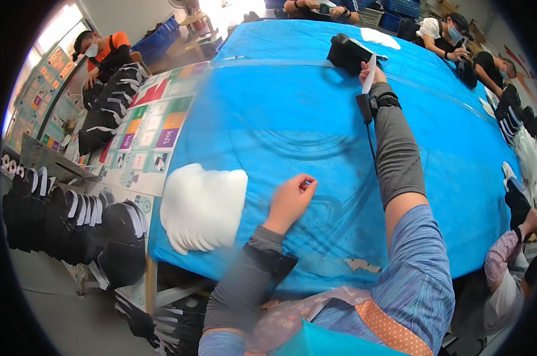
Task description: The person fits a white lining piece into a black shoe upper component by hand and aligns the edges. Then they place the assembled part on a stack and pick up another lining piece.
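My right hand (372, 74) is stretched far across the blue table (292, 118), fingers pinching a white insole piece (370, 72) upright just beside the black shoe upper (347, 52), which lies beyond and, I think, slightly left, while my left hand (290, 202) rests loosely curled near me.

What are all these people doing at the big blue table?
A person sits at the blue table. Their right hand reaches far out and holds a white paper piece beside a black shoe part. Their left hand rests, loosely curled, next to a stack of white cut-out pieces. Other people work around the table's edges.
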Motion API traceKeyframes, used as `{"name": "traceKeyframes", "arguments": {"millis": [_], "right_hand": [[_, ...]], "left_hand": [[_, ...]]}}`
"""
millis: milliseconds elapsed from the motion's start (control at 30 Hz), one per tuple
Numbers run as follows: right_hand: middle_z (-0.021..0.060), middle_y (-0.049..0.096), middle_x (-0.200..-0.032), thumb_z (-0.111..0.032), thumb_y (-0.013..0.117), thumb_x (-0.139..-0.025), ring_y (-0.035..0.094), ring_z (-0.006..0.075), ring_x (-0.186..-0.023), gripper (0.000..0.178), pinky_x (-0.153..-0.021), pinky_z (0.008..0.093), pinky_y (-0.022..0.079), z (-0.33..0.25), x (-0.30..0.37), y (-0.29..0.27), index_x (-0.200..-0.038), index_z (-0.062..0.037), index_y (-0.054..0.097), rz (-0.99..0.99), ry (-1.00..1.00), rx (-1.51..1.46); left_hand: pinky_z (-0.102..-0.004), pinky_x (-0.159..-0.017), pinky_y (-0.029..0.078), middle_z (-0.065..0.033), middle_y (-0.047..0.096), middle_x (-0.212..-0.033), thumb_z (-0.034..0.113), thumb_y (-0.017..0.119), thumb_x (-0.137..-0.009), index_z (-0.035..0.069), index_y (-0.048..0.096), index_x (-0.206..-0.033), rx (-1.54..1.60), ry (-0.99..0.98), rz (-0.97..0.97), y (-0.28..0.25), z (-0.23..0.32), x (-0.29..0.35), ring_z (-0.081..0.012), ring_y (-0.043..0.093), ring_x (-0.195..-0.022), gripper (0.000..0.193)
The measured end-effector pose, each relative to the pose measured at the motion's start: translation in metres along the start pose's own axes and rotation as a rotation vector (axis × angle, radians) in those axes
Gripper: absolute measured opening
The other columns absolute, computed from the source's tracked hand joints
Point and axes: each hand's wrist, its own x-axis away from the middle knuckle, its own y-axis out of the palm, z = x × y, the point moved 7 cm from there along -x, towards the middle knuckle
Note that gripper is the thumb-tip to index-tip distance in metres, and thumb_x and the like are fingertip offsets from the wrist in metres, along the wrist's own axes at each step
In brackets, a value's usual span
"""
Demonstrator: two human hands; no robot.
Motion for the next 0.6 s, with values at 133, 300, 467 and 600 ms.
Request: {"name": "traceKeyframes", "arguments": {"millis": [133, 300, 467, 600], "right_hand": [[-0.0010, 0.054, -0.071, -0.019, 0.053, -0.100, 0.050, 0.0093, -0.051, 0.018, -0.045, 0.0250, 0.037, 0.014, 0.011, 0.006, -0.114, -0.0084, 0.056, 0.303, -0.136, 0.232], [-0.0008, 0.049, -0.062, -0.018, 0.062, -0.097, 0.051, 0.0108, -0.051, 0.008, -0.046, 0.0236, 0.042, -0.012, 0.010, 0.000, -0.101, -0.0119, 0.059, 0.080, -0.152, 0.062], [-0.0005, 0.049, -0.066, -0.019, 0.055, -0.100, 0.050, 0.0102, -0.055, 0.020, -0.049, 0.0248, 0.043, -0.016, 0.012, -0.005, -0.117, -0.0088, 0.060, 0.084, -0.229, 0.085], [-0.0009, 0.053, -0.077, -0.019, 0.056, -0.100, 0.049, 0.0089, -0.058, 0.024, -0.052, 0.0232, 0.043, 0.005, 0.040, 0.011, -0.121, -0.0080, 0.061, -0.009, -0.226, 0.139]], "left_hand": [[-0.0306, -0.062, 0.050, -0.0056, 0.072, -0.076, 0.029, 0.066, -0.092, 0.006, 0.071, -0.100, -0.041, -0.022, -0.011, -0.006, -0.009, 0.004, -0.0166, 0.068, -0.068, 0.025], [-0.0302, -0.062, 0.050, -0.0045, 0.072, -0.075, 0.029, 0.066, -0.091, 0.006, 0.071, -0.099, -0.051, -0.004, 0.016, 0.002, -0.002, 0.002, -0.0161, 0.067, -0.066, 0.025], [-0.0296, -0.061, 0.049, -0.0054, 0.071, -0.074, 0.029, 0.065, -0.092, 0.005, 0.071, -0.098, -0.022, 0.004, 0.028, 0.003, -0.002, 0.001, -0.0161, 0.067, -0.065, 0.025], [-0.0356, -0.059, 0.048, -0.0083, 0.069, -0.075, 0.028, 0.065, -0.091, 0.006, 0.070, -0.097, 0.044, 0.005, 0.058, -0.001, -0.008, -0.001, -0.0231, 0.065, -0.065, 0.024]]}}
